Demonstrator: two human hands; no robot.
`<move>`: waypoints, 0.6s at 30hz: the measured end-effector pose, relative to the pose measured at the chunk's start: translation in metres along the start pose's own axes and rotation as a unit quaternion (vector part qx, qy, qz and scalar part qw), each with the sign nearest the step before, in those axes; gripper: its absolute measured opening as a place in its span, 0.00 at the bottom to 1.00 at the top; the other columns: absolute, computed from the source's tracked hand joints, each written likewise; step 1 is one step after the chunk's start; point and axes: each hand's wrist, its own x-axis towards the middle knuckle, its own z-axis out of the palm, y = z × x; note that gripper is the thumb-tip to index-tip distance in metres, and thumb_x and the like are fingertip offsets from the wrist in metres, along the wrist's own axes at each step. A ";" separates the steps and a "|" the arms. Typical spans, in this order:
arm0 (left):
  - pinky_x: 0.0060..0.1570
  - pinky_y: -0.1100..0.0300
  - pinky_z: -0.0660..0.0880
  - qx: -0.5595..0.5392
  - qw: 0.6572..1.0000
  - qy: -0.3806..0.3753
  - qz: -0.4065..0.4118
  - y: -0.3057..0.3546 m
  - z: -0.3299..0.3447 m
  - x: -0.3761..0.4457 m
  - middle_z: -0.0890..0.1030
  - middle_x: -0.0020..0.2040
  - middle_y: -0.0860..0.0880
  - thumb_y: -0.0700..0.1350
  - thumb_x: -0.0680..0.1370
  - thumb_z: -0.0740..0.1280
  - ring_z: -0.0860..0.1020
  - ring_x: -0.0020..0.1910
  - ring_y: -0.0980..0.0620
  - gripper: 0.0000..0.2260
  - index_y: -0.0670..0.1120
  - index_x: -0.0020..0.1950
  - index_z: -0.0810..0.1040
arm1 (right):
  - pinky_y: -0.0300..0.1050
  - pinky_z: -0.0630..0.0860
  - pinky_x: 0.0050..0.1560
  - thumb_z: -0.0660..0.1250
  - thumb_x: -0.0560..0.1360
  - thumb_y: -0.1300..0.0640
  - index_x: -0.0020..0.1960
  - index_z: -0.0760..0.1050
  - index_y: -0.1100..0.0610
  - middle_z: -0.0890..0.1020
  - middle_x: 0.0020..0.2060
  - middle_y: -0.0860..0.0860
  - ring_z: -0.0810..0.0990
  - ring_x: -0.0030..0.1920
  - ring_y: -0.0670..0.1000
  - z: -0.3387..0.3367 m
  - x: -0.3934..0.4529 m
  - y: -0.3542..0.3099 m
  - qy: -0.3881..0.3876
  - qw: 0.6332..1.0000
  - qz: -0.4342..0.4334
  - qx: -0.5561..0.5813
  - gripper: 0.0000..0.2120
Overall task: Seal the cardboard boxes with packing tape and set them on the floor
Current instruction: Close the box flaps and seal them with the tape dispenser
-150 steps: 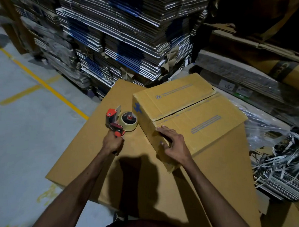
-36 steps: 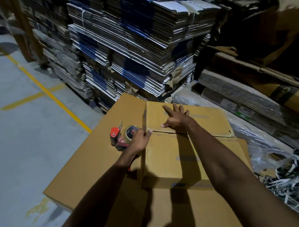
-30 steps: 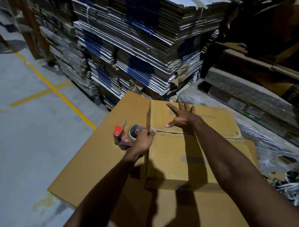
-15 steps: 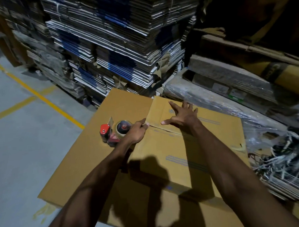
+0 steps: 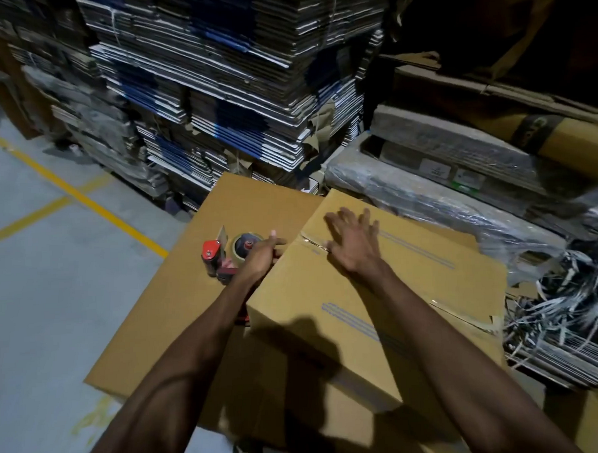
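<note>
the brown cardboard box (image 5: 380,311) lies on a wide flat brown cardboard sheet (image 5: 178,310), flaps folded down, their seam running across its top. the right hand (image 5: 353,246) presses flat on that seam, fingers spread wide. the left hand (image 5: 259,257) grips the handle of the red tape dispenser (image 5: 223,258) at the box's left edge. stacks of flattened cartons (image 5: 216,93) rise behind, beside the grey floor (image 5: 46,288) with yellow lines.

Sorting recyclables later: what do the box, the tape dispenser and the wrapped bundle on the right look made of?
Box: matte brown corrugated cardboard, judging by folded flaps. Tape dispenser: glossy red plastic, apparently, with a metal-looking blade guard. Wrapped bundle: clear, shiny, wrinkled plastic film over what seems flat cardboard.
</note>
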 end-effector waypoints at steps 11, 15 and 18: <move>0.62 0.46 0.74 0.141 0.949 0.235 -0.155 -0.060 -0.011 -0.056 0.73 0.68 0.34 0.47 0.76 0.75 0.73 0.68 0.32 0.31 0.36 0.72 0.66 | 0.61 0.49 0.79 0.50 0.79 0.29 0.63 0.81 0.51 0.80 0.65 0.50 0.64 0.79 0.54 0.058 -0.020 -0.076 -0.044 0.973 -0.226 0.026 0.33; 0.61 0.46 0.77 0.099 0.951 0.253 -0.150 -0.050 -0.014 -0.045 0.78 0.65 0.38 0.46 0.79 0.70 0.78 0.64 0.35 0.20 0.40 0.69 0.74 | 0.63 0.50 0.80 0.47 0.80 0.30 0.61 0.80 0.53 0.79 0.60 0.52 0.67 0.76 0.55 0.058 -0.022 -0.077 -0.029 0.974 -0.226 0.017 0.34; 0.48 0.48 0.82 0.052 0.947 0.259 -0.184 -0.047 -0.024 -0.039 0.84 0.52 0.42 0.52 0.80 0.67 0.83 0.48 0.41 0.13 0.45 0.58 0.79 | 0.61 0.48 0.80 0.46 0.81 0.31 0.60 0.79 0.53 0.79 0.58 0.51 0.68 0.72 0.53 0.057 -0.025 -0.080 -0.021 0.974 -0.224 0.011 0.33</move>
